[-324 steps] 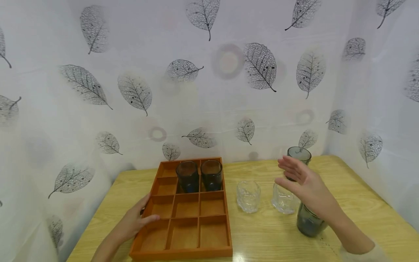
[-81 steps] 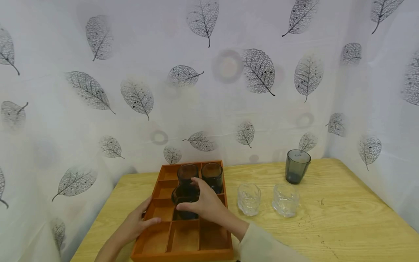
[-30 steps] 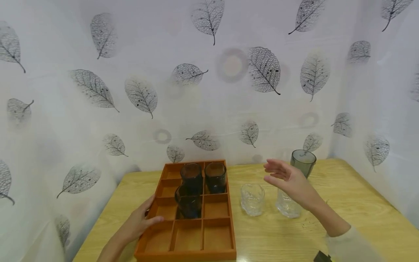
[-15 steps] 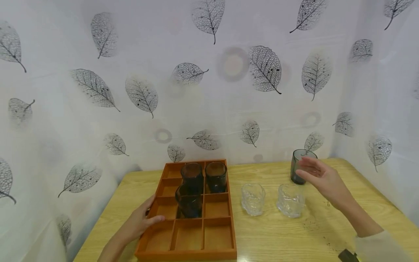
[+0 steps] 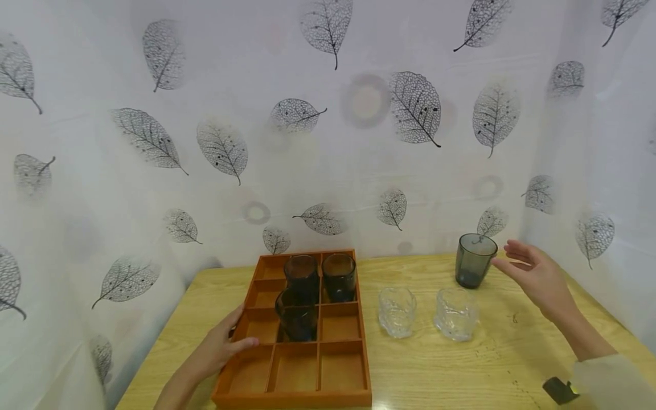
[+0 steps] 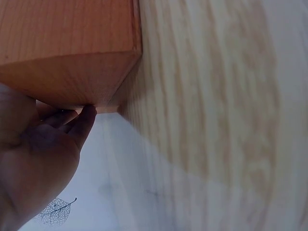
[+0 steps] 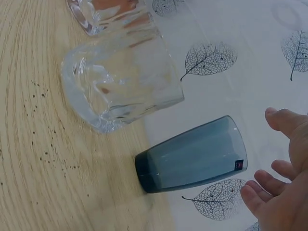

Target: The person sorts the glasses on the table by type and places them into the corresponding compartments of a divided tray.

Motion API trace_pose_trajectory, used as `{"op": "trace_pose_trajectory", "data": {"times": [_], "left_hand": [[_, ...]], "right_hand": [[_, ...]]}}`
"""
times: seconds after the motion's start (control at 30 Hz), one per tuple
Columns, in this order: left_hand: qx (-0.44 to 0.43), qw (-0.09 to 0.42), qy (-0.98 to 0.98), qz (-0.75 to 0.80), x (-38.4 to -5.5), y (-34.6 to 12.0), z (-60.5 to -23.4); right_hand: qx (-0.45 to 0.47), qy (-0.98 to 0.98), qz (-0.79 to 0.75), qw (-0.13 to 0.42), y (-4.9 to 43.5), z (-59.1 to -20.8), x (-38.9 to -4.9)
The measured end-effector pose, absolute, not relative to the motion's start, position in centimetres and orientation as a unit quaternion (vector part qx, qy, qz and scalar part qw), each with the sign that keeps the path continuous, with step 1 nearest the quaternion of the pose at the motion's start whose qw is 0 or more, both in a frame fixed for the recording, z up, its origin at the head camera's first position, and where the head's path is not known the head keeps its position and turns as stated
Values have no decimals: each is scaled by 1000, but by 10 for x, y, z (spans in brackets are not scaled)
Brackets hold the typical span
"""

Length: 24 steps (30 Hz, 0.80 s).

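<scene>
Tumbler of smoky glass (image 5: 472,263) stands upright, nine o'clock from my wide, empty right hand (image 5: 539,280); my left hand (image 5: 219,348) grips the partitioned tray (image 5: 292,400).

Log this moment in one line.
left hand: holds wooden tray; right hand: beside grey glass; dark glasses: three, in tray; clear glasses: two, on table

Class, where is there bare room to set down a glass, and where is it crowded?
Free: the front row of the tray, and the table right of it, in front of the clear glasses. Crowded: around the tray's three close-set dark glasses.
</scene>
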<state>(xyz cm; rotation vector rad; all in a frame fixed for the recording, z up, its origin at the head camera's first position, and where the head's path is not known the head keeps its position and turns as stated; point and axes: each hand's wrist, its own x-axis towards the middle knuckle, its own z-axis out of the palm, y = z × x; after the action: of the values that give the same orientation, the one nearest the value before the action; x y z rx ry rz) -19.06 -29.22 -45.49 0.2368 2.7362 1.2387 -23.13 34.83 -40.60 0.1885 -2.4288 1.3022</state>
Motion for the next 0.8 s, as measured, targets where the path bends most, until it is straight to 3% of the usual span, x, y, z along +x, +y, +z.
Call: {"op": "trace_pose_trajectory", "data": {"times": [0.8], "left_hand": [[78, 60, 913, 396, -191, -293, -455]], "right_hand": [[55, -873, 474, 104, 349, -428, -267]]}}
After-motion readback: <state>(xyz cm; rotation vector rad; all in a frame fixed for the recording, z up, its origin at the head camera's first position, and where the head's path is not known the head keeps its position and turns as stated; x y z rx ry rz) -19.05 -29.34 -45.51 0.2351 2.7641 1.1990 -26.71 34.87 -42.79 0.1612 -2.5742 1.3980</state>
